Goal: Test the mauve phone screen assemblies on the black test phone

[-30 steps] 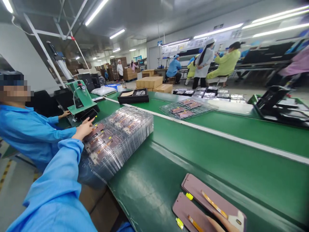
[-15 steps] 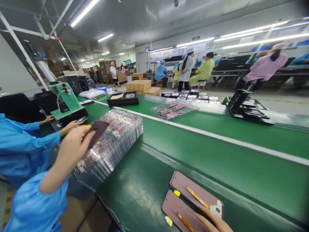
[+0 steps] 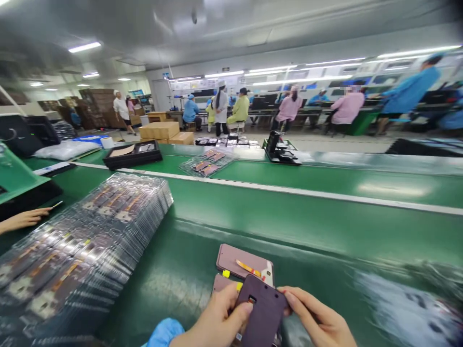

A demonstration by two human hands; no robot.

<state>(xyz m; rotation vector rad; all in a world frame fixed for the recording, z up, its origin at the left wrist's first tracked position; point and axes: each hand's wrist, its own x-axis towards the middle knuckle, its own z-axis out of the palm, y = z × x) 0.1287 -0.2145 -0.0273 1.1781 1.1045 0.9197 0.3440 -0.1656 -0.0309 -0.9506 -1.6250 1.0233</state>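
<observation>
Two bare hands hold a dark panel (image 3: 264,313) tilted above a green surface (image 3: 307,217), in front of the wearer and partly over the panels lying there. The left hand (image 3: 219,313) has it clamped at its left side, thumb on the face beside a small cutout; the fingers behind are out of sight. The right hand (image 3: 320,315) has its fingers pinched together on the upper right edge. The step in hand appears to be handling of that edge, though whether a film is being lifted cannot be told. The next move seems to call for a steady left grip and light right fingertips. The panel is flat, plum-dark and round-cornered, with small dark spots near its top and a yellow tab (image 3: 239,286) at its left. Just beyond lies a mauve panel (image 3: 231,255) with an orange ribbon cable (image 3: 248,268); clear trays (image 3: 148,231) stand stacked at left.
</observation>
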